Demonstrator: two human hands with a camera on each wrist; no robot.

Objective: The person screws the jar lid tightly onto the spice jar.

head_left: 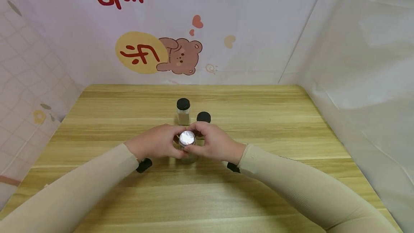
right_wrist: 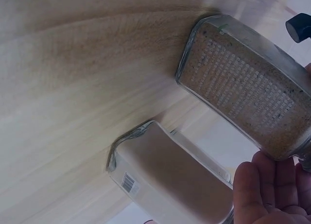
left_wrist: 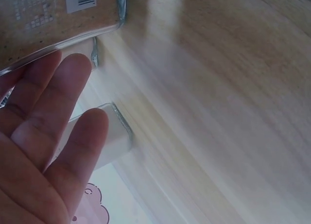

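Near the middle of the table stands a square glass spice jar (right_wrist: 238, 83) filled with speckled brown seasoning. Its shiny silver top (head_left: 187, 138) faces up, with no black lid on it. My left hand (head_left: 159, 141) holds the jar from the left, thumb in front and fingers behind. From the right, my right hand (head_left: 215, 142) grips it near the top, its thumb and index finger close to the silver rim. The left wrist view shows the fingers (left_wrist: 68, 83) beside the jar's side. Both hands hide much of the jar's upper part in the head view.
Just behind the hands stand a black-lidded jar (head_left: 183, 116) of pale powder and another jar with a black lid (head_left: 203, 117), mostly hidden. A wooden table (head_left: 207, 204) lies underneath. White printed sheets (head_left: 252, 21) hang at the back and both sides.
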